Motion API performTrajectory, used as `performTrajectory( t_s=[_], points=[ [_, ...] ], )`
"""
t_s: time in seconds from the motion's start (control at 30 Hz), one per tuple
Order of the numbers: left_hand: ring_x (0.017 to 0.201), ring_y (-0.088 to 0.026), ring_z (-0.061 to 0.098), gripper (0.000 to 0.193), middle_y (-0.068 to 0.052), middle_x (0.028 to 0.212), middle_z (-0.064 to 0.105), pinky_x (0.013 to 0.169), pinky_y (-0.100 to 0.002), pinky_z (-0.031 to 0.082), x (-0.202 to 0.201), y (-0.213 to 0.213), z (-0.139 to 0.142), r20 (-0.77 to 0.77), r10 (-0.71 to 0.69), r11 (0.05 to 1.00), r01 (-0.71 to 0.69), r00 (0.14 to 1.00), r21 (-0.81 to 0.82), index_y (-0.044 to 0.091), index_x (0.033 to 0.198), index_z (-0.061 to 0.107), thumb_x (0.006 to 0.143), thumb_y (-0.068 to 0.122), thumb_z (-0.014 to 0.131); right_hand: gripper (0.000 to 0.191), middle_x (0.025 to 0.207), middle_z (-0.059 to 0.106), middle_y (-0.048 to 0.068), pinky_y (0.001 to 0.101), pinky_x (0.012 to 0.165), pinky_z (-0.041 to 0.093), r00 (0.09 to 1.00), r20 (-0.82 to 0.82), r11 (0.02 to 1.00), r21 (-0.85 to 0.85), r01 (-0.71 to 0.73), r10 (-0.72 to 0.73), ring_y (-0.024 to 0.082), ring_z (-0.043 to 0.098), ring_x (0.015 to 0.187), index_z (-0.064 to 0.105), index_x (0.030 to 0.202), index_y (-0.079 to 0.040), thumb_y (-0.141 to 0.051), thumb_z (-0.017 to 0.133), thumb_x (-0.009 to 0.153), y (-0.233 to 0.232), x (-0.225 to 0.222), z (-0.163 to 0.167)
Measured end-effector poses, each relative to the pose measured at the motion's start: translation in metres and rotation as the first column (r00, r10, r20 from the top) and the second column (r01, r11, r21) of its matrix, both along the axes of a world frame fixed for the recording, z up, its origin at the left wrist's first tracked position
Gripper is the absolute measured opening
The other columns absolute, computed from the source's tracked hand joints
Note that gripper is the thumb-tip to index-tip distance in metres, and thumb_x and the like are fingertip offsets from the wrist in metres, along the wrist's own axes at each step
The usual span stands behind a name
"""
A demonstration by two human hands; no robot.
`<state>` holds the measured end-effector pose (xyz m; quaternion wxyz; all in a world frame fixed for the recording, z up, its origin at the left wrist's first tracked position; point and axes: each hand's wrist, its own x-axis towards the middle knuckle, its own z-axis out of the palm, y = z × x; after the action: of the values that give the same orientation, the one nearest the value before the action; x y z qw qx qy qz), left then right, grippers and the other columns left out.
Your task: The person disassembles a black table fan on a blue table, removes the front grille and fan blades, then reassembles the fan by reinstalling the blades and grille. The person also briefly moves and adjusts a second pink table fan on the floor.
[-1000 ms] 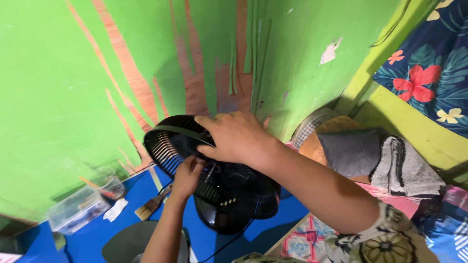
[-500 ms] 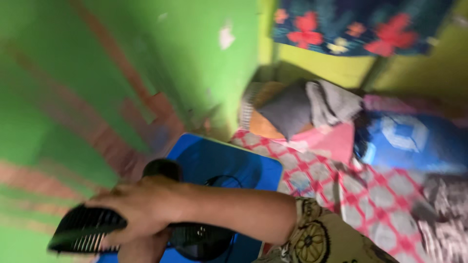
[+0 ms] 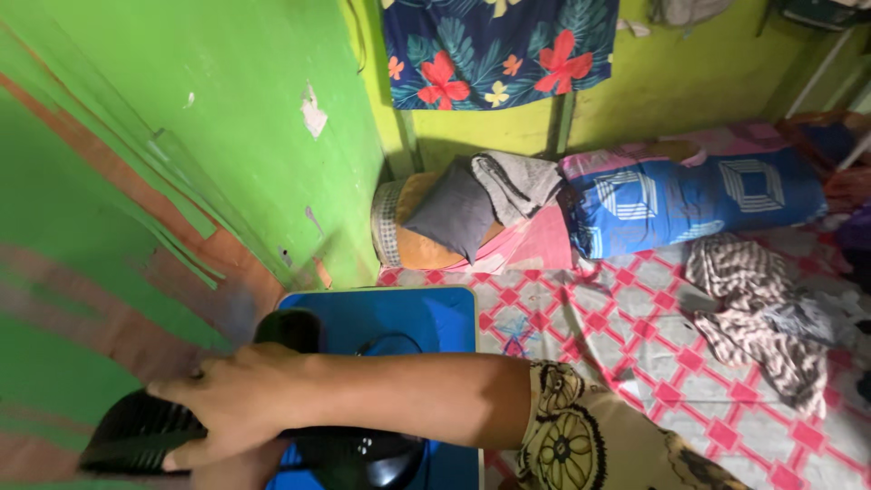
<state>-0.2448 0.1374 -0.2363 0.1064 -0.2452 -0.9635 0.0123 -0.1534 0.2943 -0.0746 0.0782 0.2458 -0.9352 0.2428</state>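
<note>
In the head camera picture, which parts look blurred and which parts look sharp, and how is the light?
Head view: the lower left is smeared by motion, so the hand on the black fan and the green wall beside it look soft; the blue pillow and the checked sheet are sharp; the light is even and soft, with no glare and only a faint shadow on the blue table.

1. Bare right hand point(image 3: 240, 399), no rings or glove visible.
2. Bare forearm, no watch or band.
3. Short cream sleeve point(image 3: 581, 426), printed with dark brown and mustard wheel-like floral motifs.
4. Left hand mostly hidden.
</note>
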Motion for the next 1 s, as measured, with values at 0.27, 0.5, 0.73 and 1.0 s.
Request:
performTrajectory(
  t_s=[0.27,0.5,0.73,1.0],
  points=[
    [0.102,-0.035,0.075,0.092,-0.015,0.116,0.074,0.086,-0.048,0.061,0.068,0.039,0.049,0.275,0.185,0.982,-0.189,0.944,-0.012,0.022,0.142,0.057,0.068,0.074,0.075,0.086,0.127,0.069,0.021,0.0458,0.096,0.056,0.995,-0.093,1.0,-0.02,-0.023,0.021,0.04,0.067,0.117,0.042,0.158,-0.027,-0.064,0.064,0.083,0.033,0.007,0.004],
    [0.102,-0.033,0.077,0.085,-0.015,0.116,0.076,0.086,-0.047,0.063,0.082,0.048,0.087,0.297,0.224,0.975,-0.211,0.928,-0.077,0.02,0.133,0.065,0.073,0.08,0.068,0.081,0.13,0.071,0.015,0.0404,0.1,0.055,0.994,0.037,0.991,-0.093,-0.101,0.105,0.034,0.068,0.123,0.04,0.16,-0.03,-0.058,0.067,0.088,0.053,0.012,0.014],
    [0.122,-0.032,0.067,0.083,-0.015,0.135,0.066,0.097,-0.046,0.056,0.091,0.073,0.104,0.34,0.257,0.966,-0.225,0.905,-0.129,0.014,0.135,0.063,0.075,0.07,0.076,0.086,0.151,0.059,0.019,0.0426,0.111,0.049,0.998,-0.004,0.986,-0.152,-0.066,0.066,0.038,0.061,0.134,0.039,0.159,-0.016,-0.062,0.066,0.091,0.044,0.001,0.014],
    [0.111,-0.033,0.069,0.084,-0.017,0.124,0.066,0.086,-0.042,0.06,0.101,0.082,0.098,0.29,0.259,0.958,-0.282,0.922,0.043,0.001,0.132,0.059,0.075,0.058,0.082,0.087,0.12,0.069,0.026,0.0445,0.097,0.052,0.998,0.047,0.996,-0.083,0.035,-0.031,0.042,0.068,0.112,0.039,0.158,-0.017,-0.062,0.064,0.089,0.032,0.026,0.041]
  ],
)
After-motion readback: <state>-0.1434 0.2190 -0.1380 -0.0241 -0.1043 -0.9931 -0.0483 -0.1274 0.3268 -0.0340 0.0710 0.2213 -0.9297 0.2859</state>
